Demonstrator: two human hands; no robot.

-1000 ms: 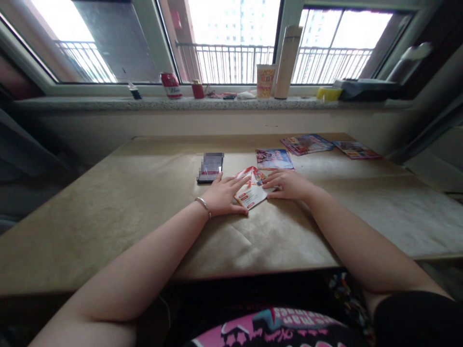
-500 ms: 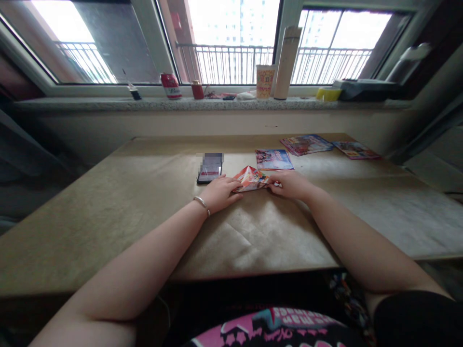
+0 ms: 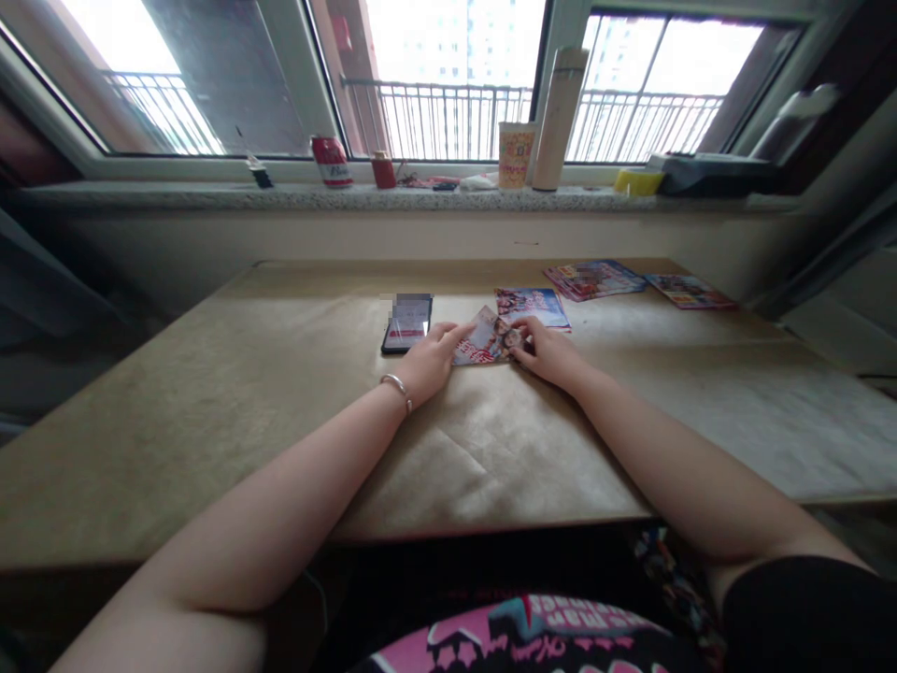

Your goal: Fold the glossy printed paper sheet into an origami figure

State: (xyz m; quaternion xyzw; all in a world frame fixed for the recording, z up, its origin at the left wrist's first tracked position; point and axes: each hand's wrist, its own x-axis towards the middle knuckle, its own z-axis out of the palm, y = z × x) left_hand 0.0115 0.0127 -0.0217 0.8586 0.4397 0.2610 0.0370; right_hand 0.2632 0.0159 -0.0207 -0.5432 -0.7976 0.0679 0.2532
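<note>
A folded sheet of printed paper (image 3: 483,341) is held between my two hands, just above or on the table. Its upper side shows pale grey, red lettering and small figures. My left hand (image 3: 431,360) is closed on its left edge, thumb and fingers pressed to the paper. On the right side, my right hand (image 3: 550,353) pinches the other edge. A phone (image 3: 408,325) lies face up just left of my left hand. Right behind the folded paper is a flat stack of printed sheets (image 3: 536,308).
More printed sheets (image 3: 595,279) and another pile (image 3: 690,290) lie at the table's back right. The windowsill (image 3: 420,200) beyond holds a can (image 3: 331,162), a red bottle (image 3: 383,170), a paper cup (image 3: 515,154), a tall cylinder (image 3: 559,121) and yellow tape (image 3: 637,181).
The folded paper has been turned over: its orange-red side faced up before, the grey side with red lettering does now. Both hands have shifted slightly and still hold it.
</note>
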